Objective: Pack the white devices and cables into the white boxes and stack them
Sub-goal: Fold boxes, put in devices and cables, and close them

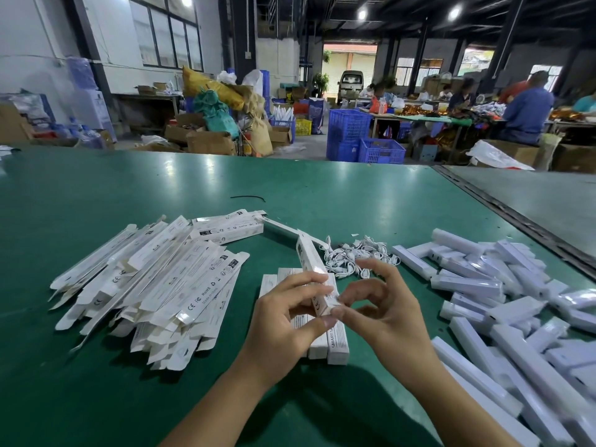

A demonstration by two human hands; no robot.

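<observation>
Currently one white box point(312, 269) is held up between both hands, long axis pointing away from the person, near end at the fingertips. The left hand point(283, 314) grips it from the side, fingers curled over it. The right hand point(390, 304) pinches the near end between thumb and index; its other fingers are loosely spread and hold nothing. Directly under the hands: a row of closed boxes point(337, 346) lying side by side on the green table point(290, 185). Just beyond the right hand: a tangle of white cables point(351, 256). Left of the left hand: a heap of flat box blanks point(151, 279), overlapping. Right of the right hand: a loose pile of white devices point(483, 285). Well beyond the hands: a thin black strand point(246, 197) on the table. Can't tell whether the held box is filled.
</observation>
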